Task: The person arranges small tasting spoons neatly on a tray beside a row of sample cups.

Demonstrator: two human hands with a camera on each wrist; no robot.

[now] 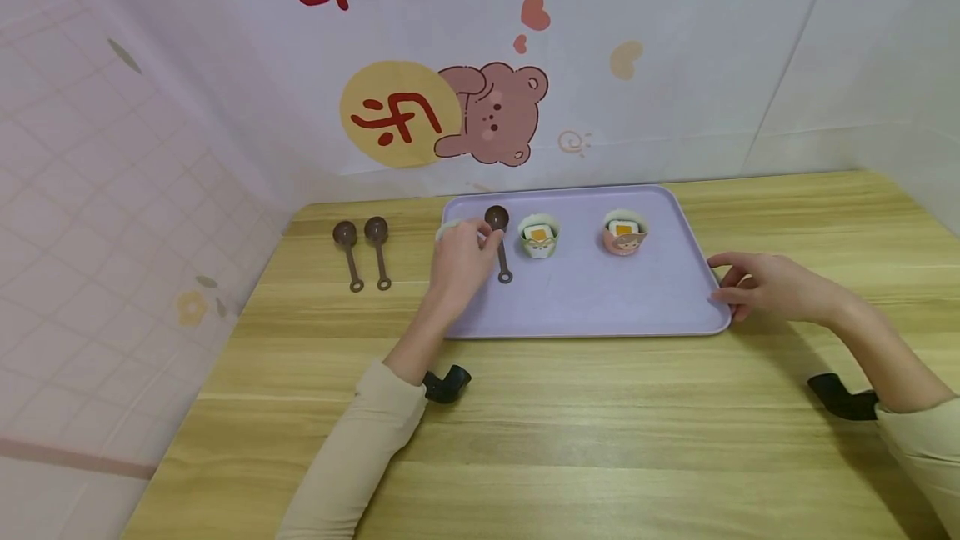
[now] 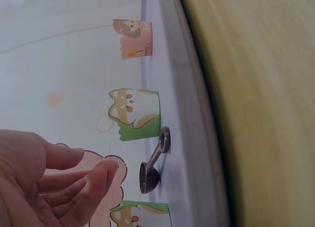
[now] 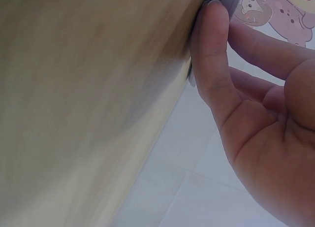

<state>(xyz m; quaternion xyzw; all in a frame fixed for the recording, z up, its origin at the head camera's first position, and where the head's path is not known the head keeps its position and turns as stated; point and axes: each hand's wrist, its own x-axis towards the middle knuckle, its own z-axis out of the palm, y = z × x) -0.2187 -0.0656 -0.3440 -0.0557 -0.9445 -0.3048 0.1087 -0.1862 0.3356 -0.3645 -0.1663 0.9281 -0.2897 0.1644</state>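
Observation:
My left hand [image 1: 465, 255] hovers over the left end of a lilac tray [image 1: 592, 298], its fingers loosely bent with nothing between them. Just beyond its fingertips, in the left wrist view, a brown measuring spoon [image 2: 150, 178] lies on the tray. The hand hides most of a green paper cup [image 2: 145, 214] at the left. Right of the spoon stands another green animal-print cup [image 1: 539, 240], and farther right a pink one [image 1: 624, 236]; both hold a white and orange piece. At the tray's right rim, the extended fingers of my right hand [image 1: 768, 283] touch the edge.
Two more brown measuring spoons [image 1: 346, 233] lie side by side on the wooden table [image 1: 570, 432], left of the tray. A printed white wall covering [image 1: 675, 65] rises behind the table. Black wrist mounts [image 1: 447, 385] sit at both wrists.

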